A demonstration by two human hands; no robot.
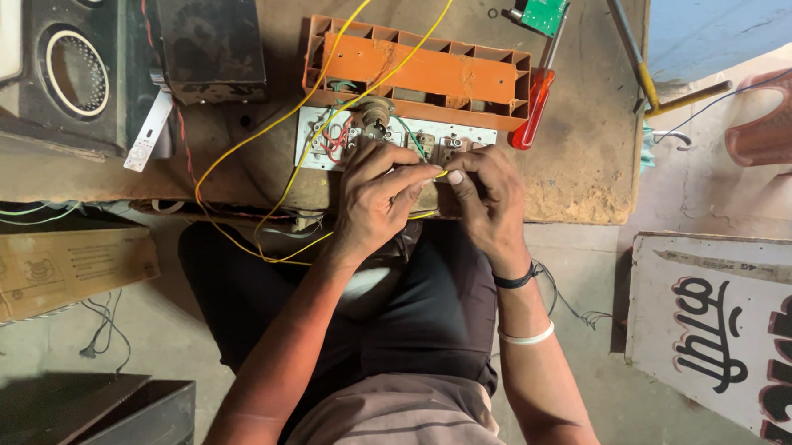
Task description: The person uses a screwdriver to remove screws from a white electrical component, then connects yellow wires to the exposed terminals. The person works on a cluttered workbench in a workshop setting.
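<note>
A: Wire (329,113), yellow, that's the main thing. Both hands pinch its end right at the near edge of the switch plate (391,142).

B: Left hand?

A: Left hand (375,199) curled over, fingers closed, index stretched toward the other hand, gripping the yellow wire at its tip. Right hand (486,195) closed too, thumb and forefinger nipping the same wire end. The two hands touch at the fingertips.

B: Where does the wire go from there?

A: Loops out to the left of the left hand, dips over the table edge toward the lap, then runs up and away past the orange frame (418,72). Two yellow strands cross that frame.

B: What's under the hands?

A: White switch plate lying back side up, small red wires and a round knob part on it, just beyond the knuckles. Orange frame touches its far edge.

B: Anything near the right hand?

A: Red screwdriver (535,104) just beyond it, leaning beside the frame's right end. Green circuit board (545,8) farther beyond. Black band and white band on the right wrist.

B: Left side?

A: Black speaker box (65,57), well apart from the left hand. Cardboard box (51,274) lower down on the floor side.
</note>
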